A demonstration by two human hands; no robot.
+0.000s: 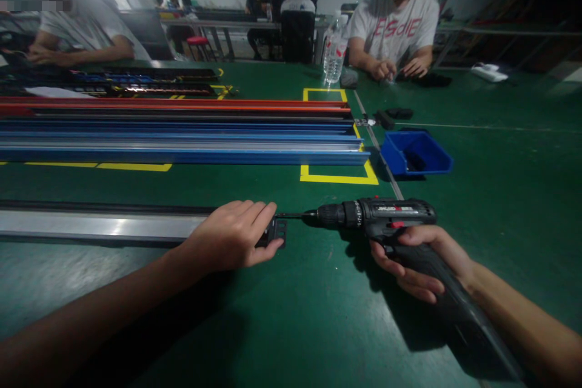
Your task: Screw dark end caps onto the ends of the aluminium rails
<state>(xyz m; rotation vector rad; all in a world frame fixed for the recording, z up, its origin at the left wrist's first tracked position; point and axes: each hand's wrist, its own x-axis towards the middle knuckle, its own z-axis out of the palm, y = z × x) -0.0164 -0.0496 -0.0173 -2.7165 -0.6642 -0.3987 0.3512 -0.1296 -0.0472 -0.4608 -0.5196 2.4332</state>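
Note:
My right hand (422,264) is wrapped round the grip of a black cordless drill (391,212), which lies sideways with its bit (291,216) pointing left. The bit's tip reaches the end of a long silver and black metal profile (113,224). Over that end my left hand (236,233) is closed, fingers on top and thumb at the near side. A small black end piece (279,233) with square holes sticks out past the fingertips. What the bit's tip touches is hidden by the fingers.
Several blue and orange metal profiles (182,148) lie behind, across yellow tape marks (339,180). A blue bin (416,154) with dark contents stands at the right, near water bottles (334,51). Two people sit across the green table (500,194).

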